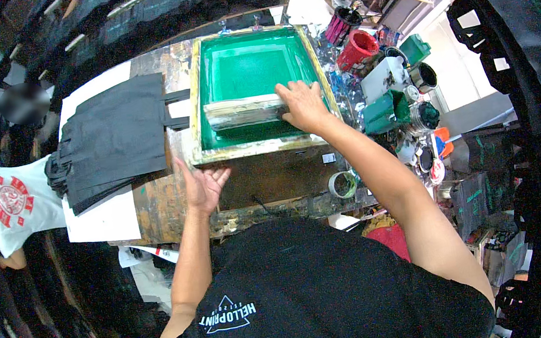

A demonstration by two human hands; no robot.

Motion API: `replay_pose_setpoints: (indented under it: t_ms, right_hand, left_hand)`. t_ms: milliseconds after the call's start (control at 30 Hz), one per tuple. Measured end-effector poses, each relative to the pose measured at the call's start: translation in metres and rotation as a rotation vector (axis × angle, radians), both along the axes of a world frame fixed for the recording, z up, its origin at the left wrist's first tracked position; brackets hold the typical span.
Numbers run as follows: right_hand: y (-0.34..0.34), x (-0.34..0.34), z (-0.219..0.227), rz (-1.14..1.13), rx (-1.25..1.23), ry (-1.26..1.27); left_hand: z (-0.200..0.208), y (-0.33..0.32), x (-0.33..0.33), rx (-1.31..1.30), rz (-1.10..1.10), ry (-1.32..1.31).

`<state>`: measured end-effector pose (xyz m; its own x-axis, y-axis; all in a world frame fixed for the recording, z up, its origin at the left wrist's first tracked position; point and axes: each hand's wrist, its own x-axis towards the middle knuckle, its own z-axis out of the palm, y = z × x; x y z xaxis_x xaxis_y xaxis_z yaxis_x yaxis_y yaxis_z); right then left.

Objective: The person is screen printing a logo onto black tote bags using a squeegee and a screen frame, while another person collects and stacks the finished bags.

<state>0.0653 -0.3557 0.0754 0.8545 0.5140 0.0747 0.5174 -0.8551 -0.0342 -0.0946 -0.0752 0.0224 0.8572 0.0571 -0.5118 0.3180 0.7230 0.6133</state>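
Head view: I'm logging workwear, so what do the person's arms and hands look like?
The left hand and right hand are bare and ungloved. The arms are bare below the short sleeves of a black T-shirt with a white triangular print.

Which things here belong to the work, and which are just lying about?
Seemingly in use: squeegee, held by the right hand; frame with green ink, left hand near its corner; probably black bags.

Apparently idle: red tub; white container.
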Motion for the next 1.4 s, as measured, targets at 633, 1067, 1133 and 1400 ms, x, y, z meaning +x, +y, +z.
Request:
replay_pose_setpoints:
  t_ms: [633, 1067, 1133, 1400]
  right_hand:
    - [0.023, 0.101, -0.089, -0.016, -0.008, -0.097]
    - [0.046, 0.322, -0.103, 0.021, -0.138, 0.007]
    - [0.042, 0.328, -0.100, 0.007, -0.138, 0.065]
    - [0.040, 0.309, -0.093, 0.024, -0.040, -0.254]
  left_hand:
    - [-0.048, 0.004, 0.008, -0.006, -0.078, 0.228]
    - [-0.073, 0.007, 0.012, 0.054, -0.167, 0.339]
    - [-0.079, 0.012, 0.013, 0.069, -0.218, 0.414]
    - [-0.018, 0.041, 0.114, 0.780, -0.928, 0.126]
